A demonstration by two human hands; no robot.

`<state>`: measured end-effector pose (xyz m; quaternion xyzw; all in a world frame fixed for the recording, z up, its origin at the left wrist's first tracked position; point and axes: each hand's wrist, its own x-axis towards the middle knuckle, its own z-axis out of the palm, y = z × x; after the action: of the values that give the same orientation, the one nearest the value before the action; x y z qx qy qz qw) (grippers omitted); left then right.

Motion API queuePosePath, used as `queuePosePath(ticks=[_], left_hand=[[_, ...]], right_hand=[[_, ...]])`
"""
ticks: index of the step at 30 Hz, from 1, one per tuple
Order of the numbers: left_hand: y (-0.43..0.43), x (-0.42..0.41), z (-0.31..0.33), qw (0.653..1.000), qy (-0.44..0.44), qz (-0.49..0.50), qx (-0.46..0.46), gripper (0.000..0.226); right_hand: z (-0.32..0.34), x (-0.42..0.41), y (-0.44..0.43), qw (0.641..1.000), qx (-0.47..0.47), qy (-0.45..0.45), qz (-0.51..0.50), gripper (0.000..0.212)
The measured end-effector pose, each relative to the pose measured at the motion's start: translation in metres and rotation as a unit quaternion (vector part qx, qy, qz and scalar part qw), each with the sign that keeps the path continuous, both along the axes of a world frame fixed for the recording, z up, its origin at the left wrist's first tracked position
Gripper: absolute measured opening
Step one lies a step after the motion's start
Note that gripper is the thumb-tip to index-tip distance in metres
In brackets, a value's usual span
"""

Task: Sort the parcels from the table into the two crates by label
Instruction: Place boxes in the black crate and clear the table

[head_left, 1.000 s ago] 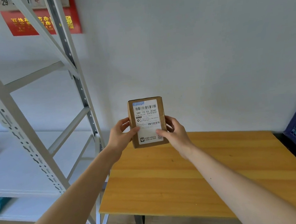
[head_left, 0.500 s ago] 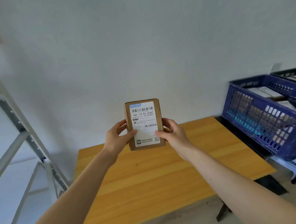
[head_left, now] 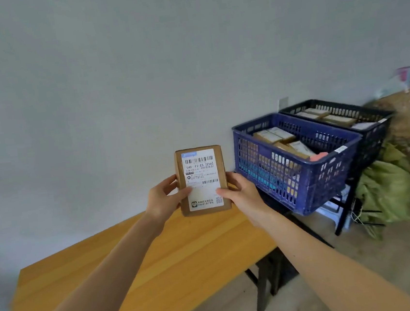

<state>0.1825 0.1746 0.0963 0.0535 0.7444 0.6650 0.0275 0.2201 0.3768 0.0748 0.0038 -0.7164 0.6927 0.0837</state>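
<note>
Head view: the parcel is held upright in mid-air at frame centre, above the far edge of the table, with its label facing the camera. The left hand and right hand each pinch one side edge, thumb on the label face and fingers curled behind.

Hazards from this position:

- Misread. Both thumbs cover part of the lower label. A code read past them may be wrong.
- Wrong crate. The blue crate and the black crate stand touching at right of centre. A short or long reach puts the parcel in the neighbour.
- Drop. A gap to the floor lies between table and blue crate. Releasing one hand early leaves a single edge pinch.
- Overspill. Parcels in the blue crate lie close below its rim; a tossed parcel may slide off.
</note>
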Motion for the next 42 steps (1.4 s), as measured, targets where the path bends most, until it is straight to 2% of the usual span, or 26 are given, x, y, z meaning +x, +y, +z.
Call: queuePosePath(ticks=[8,12,16,21,24,35,42], left_hand=[[0.163,0.012,-0.001,0.998,-0.006,-0.053,-0.018,0.064],[0.233,0.017,-0.009,0.996,-0.013,-0.078,-0.03,0.047],[0.301,0.017,-0.01,0.993,-0.023,-0.104,-0.05,0.06],[0.371,0.001,-0.007,0.987,-0.012,-0.138,-0.085,0.055],[0.406,-0.016,-0.006,0.984,-0.013,-0.153,-0.091,0.056],[0.517,-0.108,-0.009,0.985,-0.024,-0.171,-0.029,0.052],[0.572,-0.172,-0.008,0.986,-0.029,-0.164,0.016,0.045]], right_hand=[[-0.008,0.028,0.159,0.998,-0.019,-0.008,-0.054,0.041],[-0.02,0.041,0.228,0.997,-0.029,-0.028,-0.07,0.038],[-0.029,0.05,0.294,0.993,-0.049,-0.036,-0.1,0.037],[-0.035,0.043,0.355,0.986,-0.097,-0.044,-0.126,0.042],[-0.035,0.036,0.381,0.984,-0.083,-0.04,-0.155,0.039],[-0.022,-0.045,0.484,0.976,-0.071,-0.05,-0.2,0.046],[-0.003,-0.111,0.546,0.98,-0.054,-0.051,-0.186,0.037]])
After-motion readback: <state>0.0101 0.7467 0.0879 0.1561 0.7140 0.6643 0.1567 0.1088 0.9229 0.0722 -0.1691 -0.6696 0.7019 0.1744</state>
